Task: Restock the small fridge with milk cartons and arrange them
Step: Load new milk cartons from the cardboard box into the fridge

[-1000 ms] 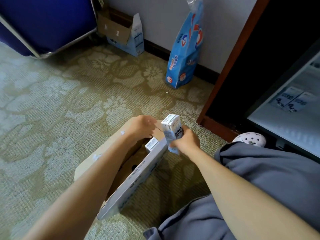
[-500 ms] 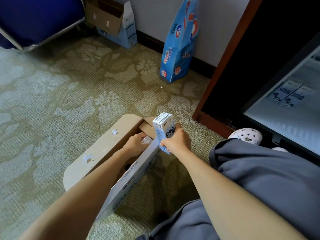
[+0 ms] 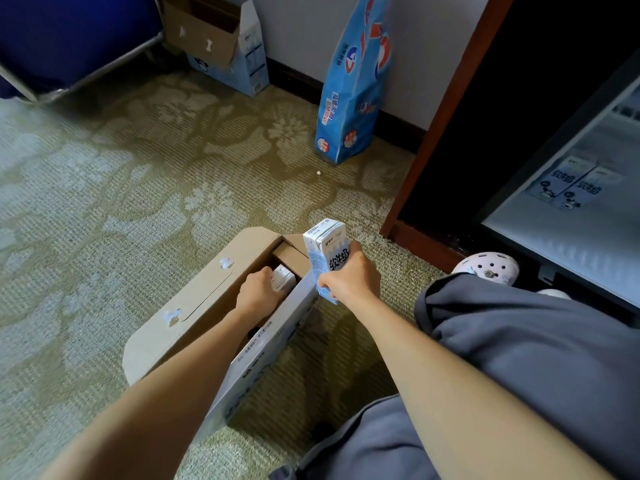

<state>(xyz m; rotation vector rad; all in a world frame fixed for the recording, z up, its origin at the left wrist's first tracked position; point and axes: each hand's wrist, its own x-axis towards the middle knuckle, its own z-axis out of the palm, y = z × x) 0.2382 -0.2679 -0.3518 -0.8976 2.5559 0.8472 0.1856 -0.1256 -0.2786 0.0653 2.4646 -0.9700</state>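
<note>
Carpet [image 3: 138, 188] with a pale flower pattern covers the floor. On it lies an open cardboard box [image 3: 194, 306], its long flap folded out to the left. The right hand [image 3: 349, 284] grips a milk carton [image 3: 327, 252] upright just above the box's right edge, fingers wrapped round its lower half and its printed face towards the camera. The left hand [image 3: 258, 294] reaches down inside the box and lies against a second carton [image 3: 284, 279] at the far end. Whether its fingers clasp that carton or only touch it cannot be told, since the back of the hand hides them. At the right the small fridge [image 3: 554, 237] shows a pale interior, with two cartons [image 3: 568, 183] side by side in it, seen only hazily. A white clog [image 3: 486, 266] and grey trousers [image 3: 519, 358] lie between box and fridge. By the wall a tall blue bag [image 3: 353, 84] stands upright, with another open box [image 3: 214, 39] further left.
</note>
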